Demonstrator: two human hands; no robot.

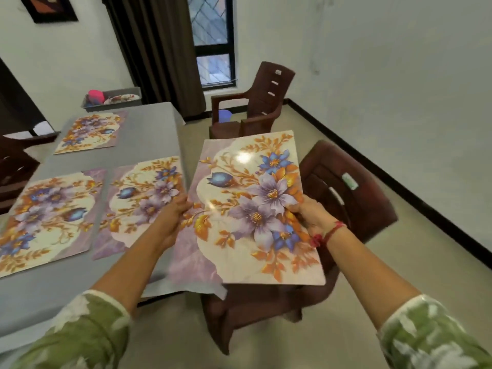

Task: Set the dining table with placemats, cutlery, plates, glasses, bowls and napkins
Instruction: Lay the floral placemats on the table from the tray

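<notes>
Floral purple-and-orange glossy placemat point(247, 209) hangs just off the grey tabletop's point(149, 129) right edge, above a brown plastic chair point(346, 187), its long axis pointing away from you. Your left hand point(173, 217) and right hand point(308, 214) pinch its side edges with curled fingers point(183, 206). The tabletop lies to the left, nearer your left hand.

No text, number or brand is legible. The near dark brown plastic chair point(372, 209) bears a small white-and-green sticker point(350, 181) on its backrest, too blurred to read. The farther brown plastic armchair point(266, 102) carries a pale tag point(278, 72) near its top, equally illegible.
</notes>
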